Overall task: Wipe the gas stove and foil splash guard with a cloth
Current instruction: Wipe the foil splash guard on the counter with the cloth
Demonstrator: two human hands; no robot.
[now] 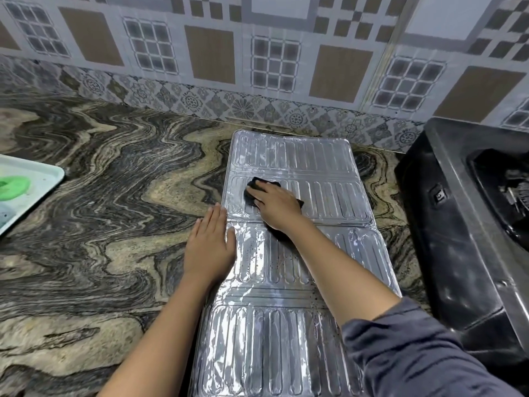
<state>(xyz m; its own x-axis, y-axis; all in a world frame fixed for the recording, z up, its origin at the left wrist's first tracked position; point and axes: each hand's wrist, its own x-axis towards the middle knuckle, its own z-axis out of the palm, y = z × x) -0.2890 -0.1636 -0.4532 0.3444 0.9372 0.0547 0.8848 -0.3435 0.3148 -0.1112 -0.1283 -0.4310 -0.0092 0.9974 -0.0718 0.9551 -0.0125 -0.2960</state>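
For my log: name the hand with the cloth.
The right hand presses the black cloth on the splash guard; the left hand lies flat at its edge.

Lighting was even and moderately bright, with faint shadows. Glare streaked the foil splash guard [300, 164]. The wall tiles [211, 55] appeared blurred. Wide-angle distortion curved the frame edges.
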